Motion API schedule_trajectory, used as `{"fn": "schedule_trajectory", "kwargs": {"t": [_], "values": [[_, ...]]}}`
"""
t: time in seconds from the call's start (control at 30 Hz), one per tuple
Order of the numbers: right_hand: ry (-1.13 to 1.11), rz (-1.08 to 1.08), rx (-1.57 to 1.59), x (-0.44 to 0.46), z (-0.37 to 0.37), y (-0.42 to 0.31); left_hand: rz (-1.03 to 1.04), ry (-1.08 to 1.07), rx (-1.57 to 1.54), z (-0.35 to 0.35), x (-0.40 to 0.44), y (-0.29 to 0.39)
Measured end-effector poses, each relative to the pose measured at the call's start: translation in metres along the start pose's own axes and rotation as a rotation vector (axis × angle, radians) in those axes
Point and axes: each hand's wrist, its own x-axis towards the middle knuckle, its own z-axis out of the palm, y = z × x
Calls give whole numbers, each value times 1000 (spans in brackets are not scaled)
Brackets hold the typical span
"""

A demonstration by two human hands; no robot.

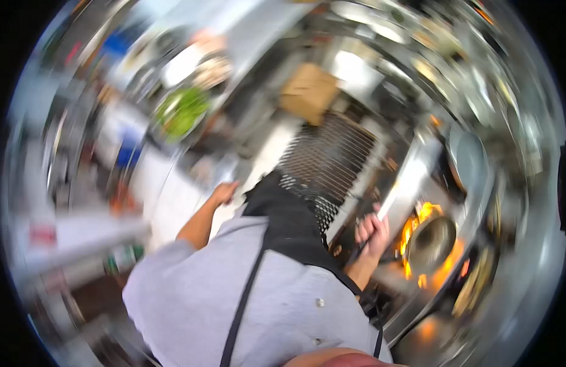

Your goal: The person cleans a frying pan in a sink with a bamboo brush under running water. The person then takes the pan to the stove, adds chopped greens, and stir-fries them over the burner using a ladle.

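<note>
My left hand is out to the left of my body with its fingers curled in, and no object shows in it. A blurred, see-through item lies just beyond that hand. On the other side, my right hand is closed around what looks like a slim dark handle. Past its knuckles runs a bright metal strip; blur hides whether it belongs to the handle. To the right of this hand, a round pan sits over orange flames, apart from my fingers.
A dark slatted mat covers the floor ahead, with a cardboard box at its far end. Green leafy food fills a bowl on the left counter. A grey pan stands on the stove side. A white-topped counter is at left.
</note>
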Motion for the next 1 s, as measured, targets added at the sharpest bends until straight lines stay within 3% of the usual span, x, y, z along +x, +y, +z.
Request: {"fn": "schedule_trajectory", "kwargs": {"t": [0.07, 0.13, 0.23, 0.3, 0.4, 0.5, 0.53, 0.6, 0.63, 0.7, 0.73, 0.77, 0.8, 0.83, 0.9, 1.0], "values": [[-64, 150, 103, -3, -5, 10, -134, 3, -211, -3, -30, -25], [-49, 224, -224, -13, 5, 7, -138, 63, -335, -14, -66, -16], [-22, 303, -429, -14, 25, 9, -134, 124, -431, -41, -92, 1], [23, 363, -534, -1, 32, 5, 32, 230, -733, -54, -91, 24], [118, 421, -669, 13, 54, 9, 74, 318, -890, -83, -77, 68], [32, 436, -743, 23, 57, 17, 171, 366, -995, -103, -56, 82], [24, 455, -755, 24, 50, 20, 242, 387, -1242, -109, -56, 78], [-15, 533, 108, 31, 43, 30, 264, 495, -1421, -142, -48, 70], [-86, 601, 193, 40, 44, 42, 295, 587, -1590, -158, -45, 70], [74, 415, -1431, 56, 77, 70, 143, 661, -1409, -193, -46, 84], [-50, 55, -1592, 68, 31, 96, 55, 636, -1210, -202, -22, 40], [-95, -320, -1757, 67, -18, 118, 142, 579, -1117, -209, -22, 24], [143, 47, -1458, 58, 15, 112, 156, 538, -1063, -219, -45, 68], [332, 322, -1057, 54, 62, 100, 212, 445, -1093, -226, -40, 61], [358, 199, -713, 33, 75, 91, -20, 664, -769, -244, -49, 66], [337, -109, -245, 4, 76, 83, 267, 583, -415, -293, 8, 25]]}}
